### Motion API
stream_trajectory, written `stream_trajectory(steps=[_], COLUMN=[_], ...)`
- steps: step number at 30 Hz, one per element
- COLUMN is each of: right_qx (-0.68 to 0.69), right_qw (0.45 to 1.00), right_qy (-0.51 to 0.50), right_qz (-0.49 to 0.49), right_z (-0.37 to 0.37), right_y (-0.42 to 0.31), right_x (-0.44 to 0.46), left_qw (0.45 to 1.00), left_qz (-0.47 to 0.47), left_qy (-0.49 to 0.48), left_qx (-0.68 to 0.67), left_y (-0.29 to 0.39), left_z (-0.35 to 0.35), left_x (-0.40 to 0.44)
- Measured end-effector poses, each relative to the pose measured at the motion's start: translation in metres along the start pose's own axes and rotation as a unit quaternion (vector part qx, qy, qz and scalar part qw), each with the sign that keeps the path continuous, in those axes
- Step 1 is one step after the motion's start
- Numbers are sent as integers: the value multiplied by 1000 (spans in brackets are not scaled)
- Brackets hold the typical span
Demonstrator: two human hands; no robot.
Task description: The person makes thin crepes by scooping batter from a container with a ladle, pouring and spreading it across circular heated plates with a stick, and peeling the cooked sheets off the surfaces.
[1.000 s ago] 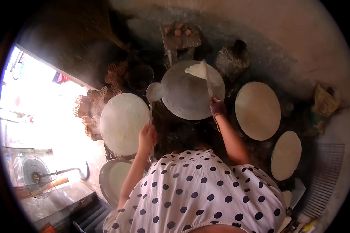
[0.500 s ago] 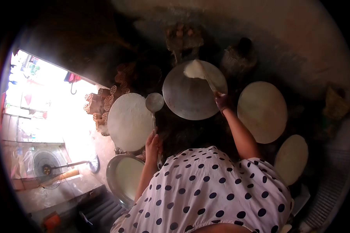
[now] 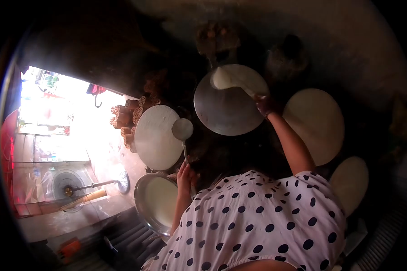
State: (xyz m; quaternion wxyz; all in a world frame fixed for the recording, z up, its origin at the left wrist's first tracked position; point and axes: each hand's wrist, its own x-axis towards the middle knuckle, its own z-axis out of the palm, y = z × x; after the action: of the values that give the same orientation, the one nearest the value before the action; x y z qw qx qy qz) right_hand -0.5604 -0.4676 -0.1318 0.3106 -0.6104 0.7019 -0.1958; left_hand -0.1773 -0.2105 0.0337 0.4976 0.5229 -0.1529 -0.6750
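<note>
My right hand (image 3: 267, 106) grips the handle of a ladle (image 3: 221, 78) with a round white head. The head rests at the upper part of a large grey round pan (image 3: 228, 113), with a pale wet-looking patch beside it toward the pan's right rim. My left hand (image 3: 184, 177) is closed around the handle of a second ladle, whose round metal bowl (image 3: 182, 129) is held up beside a flat whitish disc (image 3: 157, 140). Left of that forearm stands a metal basin (image 3: 139, 203) holding creamy white liquid.
On the right are two more pale round discs, a larger one (image 3: 314, 128) and a smaller one (image 3: 350, 186). Perforated clay-coloured cylinders (image 3: 122, 118) are stacked at left. A fan (image 3: 68, 190) stands before the bright opening. Most surroundings are dark.
My right hand has risen slightly, and the ladle head has shifted left across the pan. The whole view has turned a little. My left hand still holds its ladle in nearly the same place.
</note>
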Motion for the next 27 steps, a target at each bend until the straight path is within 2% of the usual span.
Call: stream_trajectory(steps=[1, 2, 4, 6, 8, 10, 11, 12, 14, 16, 18, 20, 21, 22, 24, 25, 27], right_qx=[6, 8, 83, 119, 253, 448, 206, -50, -52, 23, 36, 197, 146, 146, 3, -24, 13], right_qw=[999, 999, 991, 985, 960, 890, 977, 997, 996, 994, 992, 971, 984, 984, 996, 997, 994], right_qy=[-16, -19, -102, -112, -62, -77, -50, -18, -44, -94, -118, -111, -99, -103, -17, -78, -106], right_qz=[47, 47, -11, -54, -104, 42, -3, -49, -65, -48, -39, -81, 8, 8, -87, -11, -23], right_z=[-28, -24, -14, -1, 12, 1, -33, -55, -24, -16, -17, -15, -51, -37, -4, -30, -43], right_y=[-54, -55, -51, -26, 15, 0, -39, -61, -46, -52, -42, -15, -46, -32, 1, -35, -54], right_x=[-23, -22, -14, 1, 28, 18, -4, -17, 4, 6, 10, 27, 5, 14, 37, 11, -11], left_qw=[1000, 1000, 1000, 1000, 1000, 999, 1000, 1000, 1000, 1000, 999, 999, 998, 998, 998, 998, 998], left_qz=[-2, -4, -5, 2, 16, 23, 17, 11, -2, -15, -18, -9, -3, -3, -11, -12, -18], left_qy=[5, 2, -2, 14, 11, 13, 7, 0, 10, 20, 7, -12, -32, -28, 2, 4, 11], left_qx=[3, 9, 14, 25, 21, 19, 7, -4, -6, -10, -33, -42, -48, -49, -66, -66, -54], left_y=[-1, -1, 0, 2, 1, -2, -3, -1, 0, -2, -4, -3, -3, -4, -4, -4, -2], left_z=[0, 3, 10, 13, 11, 7, 7, 10, 17, 20, 12, 9, 8, 8, 12, 12, 15], left_x=[-3, -3, -4, -7, -8, -13, -14, -15, -17, -15, -14, -14, -17, -20, -20, -20, -18])
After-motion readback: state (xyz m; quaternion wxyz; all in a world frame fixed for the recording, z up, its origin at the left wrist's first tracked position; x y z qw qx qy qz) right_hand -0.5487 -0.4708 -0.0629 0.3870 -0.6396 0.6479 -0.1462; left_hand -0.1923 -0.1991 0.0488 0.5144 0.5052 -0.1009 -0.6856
